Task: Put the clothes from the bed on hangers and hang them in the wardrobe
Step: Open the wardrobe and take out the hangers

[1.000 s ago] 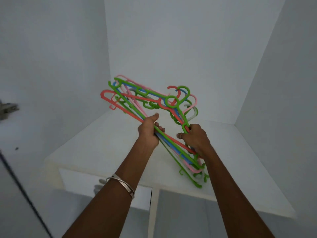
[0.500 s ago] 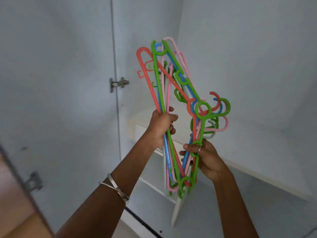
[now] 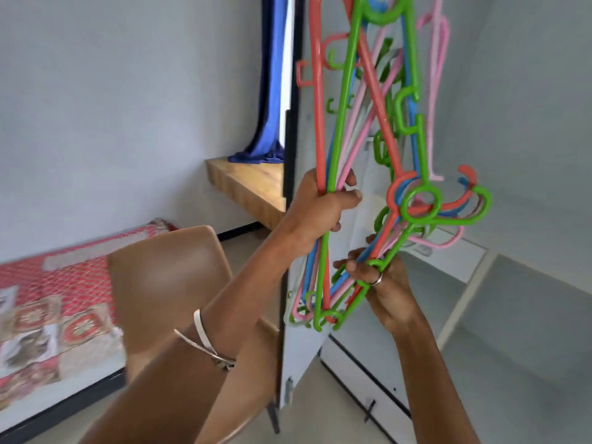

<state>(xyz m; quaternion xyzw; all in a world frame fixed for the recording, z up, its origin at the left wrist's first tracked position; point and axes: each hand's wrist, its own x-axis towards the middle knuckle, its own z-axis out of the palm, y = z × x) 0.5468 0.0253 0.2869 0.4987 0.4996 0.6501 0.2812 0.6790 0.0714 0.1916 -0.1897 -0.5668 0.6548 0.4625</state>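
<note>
Plastic hangers [image 3: 368,129], green, red, pink, blue, bunched upright before wardrobe door [image 3: 304,347]. Left hand [image 3: 320,209] fisted round long bars mid-bundle; right hand [image 3: 384,283] below, fingers curled round lower shoulder bars. Hooks jut right, above right hand. Bed [image 3: 48,283] left of door.

We see the bed [image 3: 48,299] left of the chair [image 3: 166,283], a red patterned cover [image 3: 73,270] on it.

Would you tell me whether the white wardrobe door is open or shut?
Open: the white wardrobe door shows edge-on, swung out, with the wardrobe interior exposed.
</note>
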